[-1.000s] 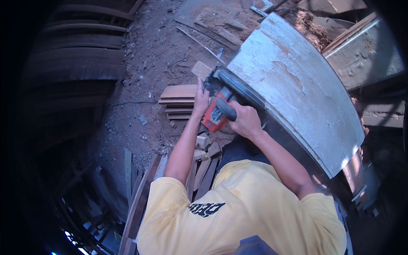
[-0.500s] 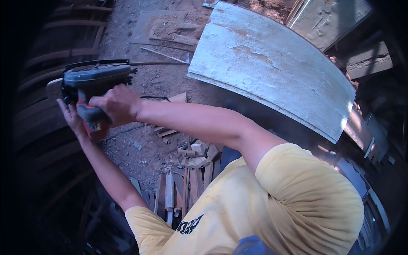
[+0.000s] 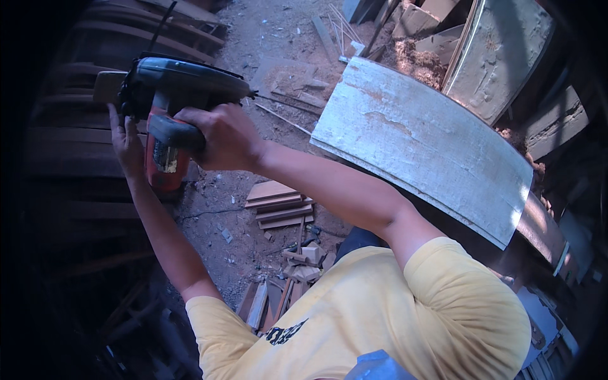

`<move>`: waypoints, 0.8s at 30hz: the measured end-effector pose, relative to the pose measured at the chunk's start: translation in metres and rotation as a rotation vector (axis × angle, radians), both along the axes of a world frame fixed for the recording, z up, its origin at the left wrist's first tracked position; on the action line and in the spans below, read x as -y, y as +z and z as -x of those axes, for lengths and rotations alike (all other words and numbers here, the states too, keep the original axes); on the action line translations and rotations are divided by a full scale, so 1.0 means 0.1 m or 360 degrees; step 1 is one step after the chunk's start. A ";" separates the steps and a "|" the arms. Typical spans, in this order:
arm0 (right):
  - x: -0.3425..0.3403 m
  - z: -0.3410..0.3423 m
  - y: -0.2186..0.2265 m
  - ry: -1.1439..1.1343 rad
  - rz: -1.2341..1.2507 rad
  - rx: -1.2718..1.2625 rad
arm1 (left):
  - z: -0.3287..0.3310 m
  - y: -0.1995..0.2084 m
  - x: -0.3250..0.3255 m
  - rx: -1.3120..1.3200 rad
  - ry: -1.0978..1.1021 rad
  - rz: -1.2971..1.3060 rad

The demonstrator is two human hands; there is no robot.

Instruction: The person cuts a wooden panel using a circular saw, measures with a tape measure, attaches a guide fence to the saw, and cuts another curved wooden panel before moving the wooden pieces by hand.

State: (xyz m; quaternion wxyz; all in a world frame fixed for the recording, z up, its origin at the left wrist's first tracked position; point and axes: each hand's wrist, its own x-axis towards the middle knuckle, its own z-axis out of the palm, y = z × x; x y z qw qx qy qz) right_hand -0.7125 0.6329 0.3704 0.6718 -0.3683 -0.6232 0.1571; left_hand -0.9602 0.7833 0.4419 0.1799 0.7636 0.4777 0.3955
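A circular saw (image 3: 190,75) with a dark guard and a red body is at the left. My right hand (image 3: 228,136) is wrapped around its dark rear handle. Just left of the saw body, my left hand (image 3: 128,149) has its fingers stretched upward. Those fingertips reach the lower edge of a pale piece of wood (image 3: 109,87), which juts out past the saw's left end. The saw hides part of this wood and of my left hand, so I cannot tell where the thumb is. The blade is out of sight.
Curved wooden pieces (image 3: 158,31) are stacked along the dark left side. A large whitish board (image 3: 430,145) lies to the right. Cut wood blocks (image 3: 278,204) and offcuts (image 3: 304,272) lie on the dirt ground near my body. Wood shavings (image 3: 418,63) are heaped at the far right.
The view has shifted. The saw, still in my right hand, appears larger, higher and farther right. My left hand and the pale wood have shifted along with it.
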 end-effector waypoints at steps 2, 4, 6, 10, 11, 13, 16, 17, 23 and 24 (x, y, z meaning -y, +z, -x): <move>0.07 -0.13 0.04 -0.0070 0.0015 0.0014 | -0.25 0.00 0.05 0.0050 -0.0118 -0.0057; 0.10 -0.04 0.09 -0.0021 0.0004 -0.0028 | -0.06 0.05 0.02 0.0016 -0.0143 -0.0123; 0.13 -0.09 0.09 -0.0012 -0.0018 -0.0032 | -0.16 0.01 0.17 0.0059 -0.0137 -0.0074; 0.02 -0.53 0.08 -0.0104 -0.0069 -0.0052 | -0.37 0.13 0.42 0.0058 0.0077 -0.0129; 0.06 -0.65 0.16 -0.0116 -0.0028 -0.0037 | -0.24 0.10 0.49 0.0076 0.0159 -0.0156; 0.03 -0.85 0.26 -0.0103 -0.0203 -0.0091 | 0.03 -0.26 0.60 0.0549 0.0359 -0.0028; 0.15 -1.01 0.51 -0.0063 -0.0068 -0.0131 | 0.29 -1.49 0.87 0.0561 0.0464 0.0205; 0.17 -1.11 0.54 -0.0132 -0.0057 -0.0047 | 0.19 -1.87 1.00 0.0454 0.0396 0.0283; 0.49 -1.38 0.83 -0.0059 0.0220 -0.0425 | -0.61 -3.24 1.15 0.0632 0.0313 0.0654; 0.61 -1.47 0.88 -0.0078 0.0253 -0.0496 | -0.84 -3.18 1.10 0.0674 0.0299 0.0648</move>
